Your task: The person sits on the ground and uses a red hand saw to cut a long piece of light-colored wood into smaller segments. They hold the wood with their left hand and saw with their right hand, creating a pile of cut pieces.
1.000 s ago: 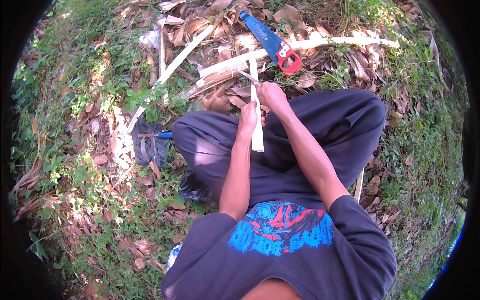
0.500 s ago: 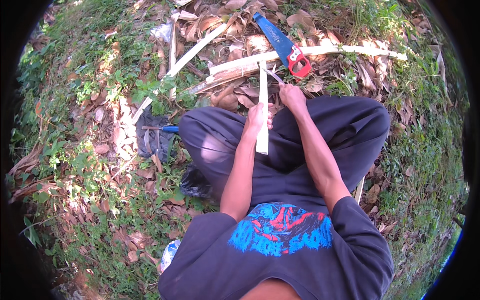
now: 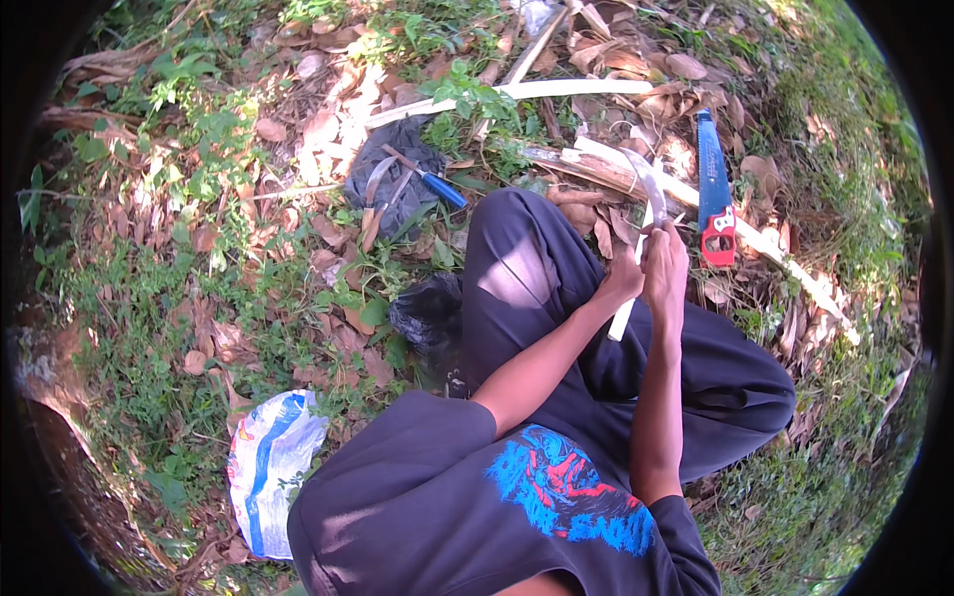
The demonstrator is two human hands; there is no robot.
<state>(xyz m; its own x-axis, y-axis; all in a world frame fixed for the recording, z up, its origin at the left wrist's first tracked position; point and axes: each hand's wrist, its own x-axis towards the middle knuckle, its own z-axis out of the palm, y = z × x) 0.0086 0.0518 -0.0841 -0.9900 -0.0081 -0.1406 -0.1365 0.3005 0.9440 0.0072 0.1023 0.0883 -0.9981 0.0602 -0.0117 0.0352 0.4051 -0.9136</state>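
My left hand [image 3: 626, 274] is closed around a pale wooden strip [image 3: 620, 323], whose squared lower end sticks out beneath it over my folded legs. Right beside it, my right hand [image 3: 666, 256] grips a knife with a curved blade [image 3: 648, 181]; its handle is hidden in my fingers. The blade points away from me and crosses in front of the strip's upper part. Whether the edge touches the wood I cannot tell. Just right of my right hand lies a handsaw [image 3: 714, 174] with a blue blade and red handle.
Long pale wood pieces [image 3: 576, 88] lie beyond my knees among dry leaves. A blue-handled tool [image 3: 443, 190] and curved blades rest on a dark plastic bag [image 3: 402, 139]. Another black bag [image 3: 429, 316] sits by my left knee. A white-and-blue plastic bag [image 3: 276, 467] lies at left.
The view has turned left, so everything sits further right and rotated. My right hand has drawn back along the strip, close against my left hand. Both hands keep their hold.
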